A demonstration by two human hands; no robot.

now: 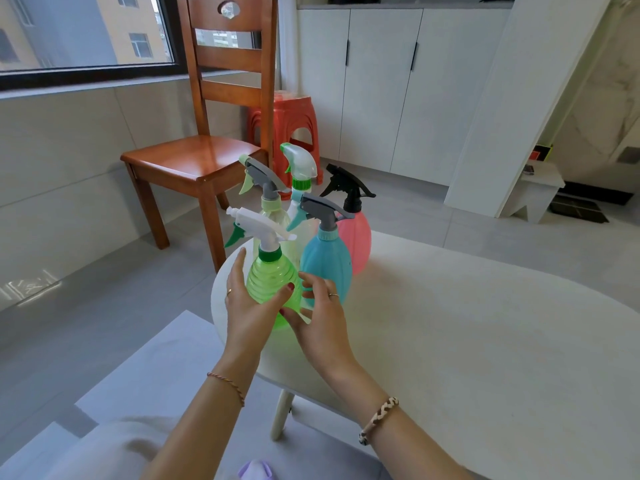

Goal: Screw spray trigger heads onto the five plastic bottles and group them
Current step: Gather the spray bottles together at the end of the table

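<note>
Several spray bottles stand bunched at the left end of the white table, each with a trigger head on. Nearest is a green ribbed bottle with a white trigger head. My left hand grips its left side, thumb across the front. My right hand touches its lower right side with relaxed fingers. Right of it stands a blue bottle with a grey head. Behind are a pink bottle with a black head, a pale yellow bottle and a clear bottle.
A wooden chair stands beyond the table's left end, with stacked red stools behind it. White cabinets line the back wall. The table's edge runs close beside the green bottle's left side.
</note>
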